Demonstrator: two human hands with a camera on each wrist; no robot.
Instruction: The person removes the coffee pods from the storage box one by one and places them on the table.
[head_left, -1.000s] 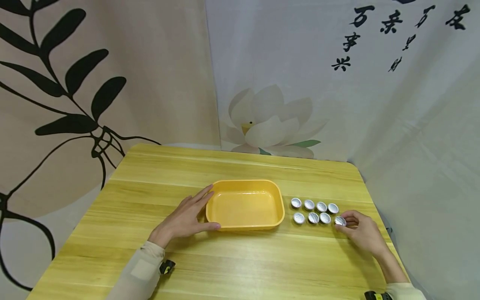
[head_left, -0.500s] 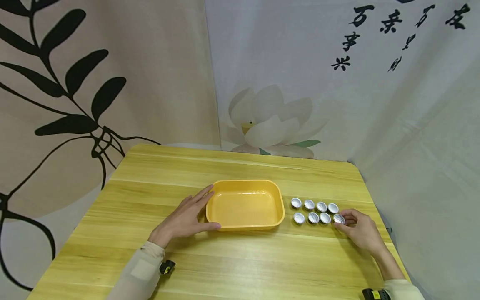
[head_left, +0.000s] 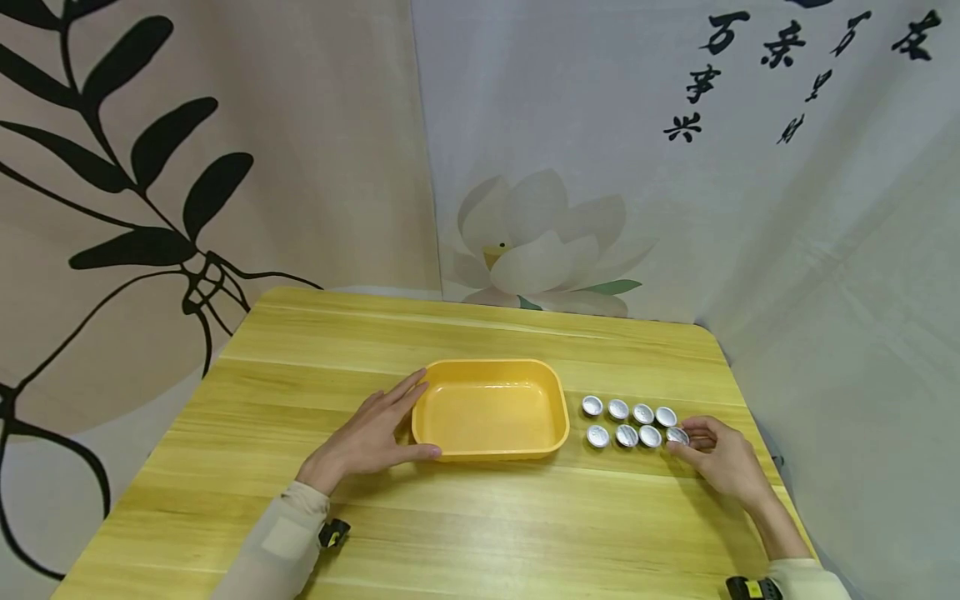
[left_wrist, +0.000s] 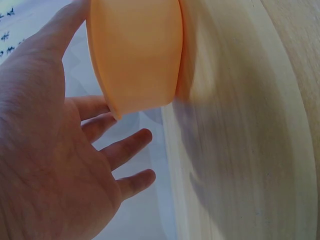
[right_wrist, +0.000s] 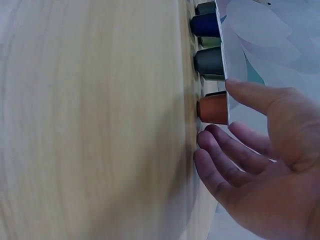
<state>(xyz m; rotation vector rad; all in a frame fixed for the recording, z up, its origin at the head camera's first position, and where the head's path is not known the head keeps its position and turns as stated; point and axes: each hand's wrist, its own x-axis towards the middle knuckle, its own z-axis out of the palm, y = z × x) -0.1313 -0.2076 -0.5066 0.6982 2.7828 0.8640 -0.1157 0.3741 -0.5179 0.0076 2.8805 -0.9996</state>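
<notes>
A yellow rectangular tray [head_left: 487, 454] sits mid-table, its inside bare. My left hand [head_left: 367, 437] spans the tray's left end, thumb at the near corner and fingers at the far-left corner, mostly straight. In the left wrist view the fingertips of that hand [left_wrist: 65, 150] reach the tray rim [left_wrist: 137, 60]. To the tray's right, several coffee capsules [head_left: 626, 434] stand in two rows, silver lids up. My right hand [head_left: 723, 462] holds the rightmost capsule [head_left: 678, 437] of the near row between thumb and fingers. In the right wrist view that capsule [right_wrist: 213, 109] is orange, beside dark green and blue ones.
The wooden table [head_left: 480, 533] ends at a back edge against a printed cloth backdrop [head_left: 547, 150]. Another cloth [head_left: 862, 375] hangs along the right side, near my right arm. Both wrists wear small black devices [head_left: 334, 533].
The right hand has shifted the orange capsule slightly left and away from me, closer to its neighbour in the near row. My left hand and the tray have stayed in place.
</notes>
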